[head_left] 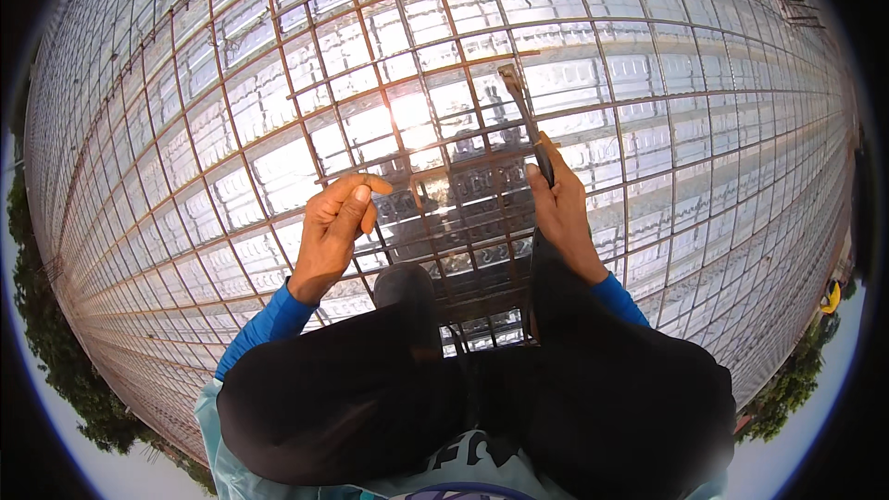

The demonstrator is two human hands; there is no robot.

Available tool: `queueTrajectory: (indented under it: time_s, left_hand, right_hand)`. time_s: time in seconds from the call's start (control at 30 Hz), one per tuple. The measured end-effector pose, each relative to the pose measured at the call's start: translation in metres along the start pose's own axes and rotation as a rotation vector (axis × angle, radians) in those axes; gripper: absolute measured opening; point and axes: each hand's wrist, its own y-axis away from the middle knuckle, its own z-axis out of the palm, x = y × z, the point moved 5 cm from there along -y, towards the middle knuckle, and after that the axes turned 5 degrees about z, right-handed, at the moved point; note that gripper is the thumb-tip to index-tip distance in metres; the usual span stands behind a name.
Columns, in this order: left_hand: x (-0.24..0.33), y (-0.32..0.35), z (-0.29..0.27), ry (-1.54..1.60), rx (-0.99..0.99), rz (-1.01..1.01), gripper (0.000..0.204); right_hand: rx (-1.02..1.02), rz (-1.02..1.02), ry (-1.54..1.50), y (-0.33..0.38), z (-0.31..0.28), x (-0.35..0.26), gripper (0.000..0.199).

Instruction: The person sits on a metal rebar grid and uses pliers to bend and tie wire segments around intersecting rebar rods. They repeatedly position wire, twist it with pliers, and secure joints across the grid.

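Observation:
My left hand (339, 222) is closed in a pinch above the steel bar mesh, left of the middle. Thumb and index finger press together. Whatever they hold, if anything, is too small to make out. My right hand (565, 213) grips the dark handle of what looks like a pair of pincers (526, 111). Its brownish head points up and away to the left, over the bars, and the index finger lies along the handle. Brown rebar mesh (398, 125) runs in crossing rods beneath both hands. I cannot tell whether the pincers' head touches a bar.
Shiny ribbed metal decking (639, 69) lies under the mesh and reflects glare. My bent knees (324, 407) in dark trousers fill the near side. Several bar ends (796, 0) stick up at the far right. A yellow object (831, 297) and trees (56, 352) stand beyond the edges.

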Motion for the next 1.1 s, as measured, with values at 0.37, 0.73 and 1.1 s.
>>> queueTrajectory:
  time_s: [0.37, 0.73, 1.1]
  left_hand:
    - [0.091, -0.095, 0.071, -0.565, -0.402, -0.065, 0.046]
    - [0.051, -0.083, 0.160, -0.618, -0.456, 0.111, 0.037]
    - [0.027, -0.142, 0.221, -0.088, 0.102, 0.172, 0.026]
  right_hand:
    - [0.228, 0.012, 0.147, -0.023, -0.053, 0.054, 0.054]
    - [0.352, -0.015, 0.300, -0.035, -0.085, 0.089, 0.045]
    - [0.092, 0.191, -0.438, -0.024, -0.095, 0.044, 0.050]
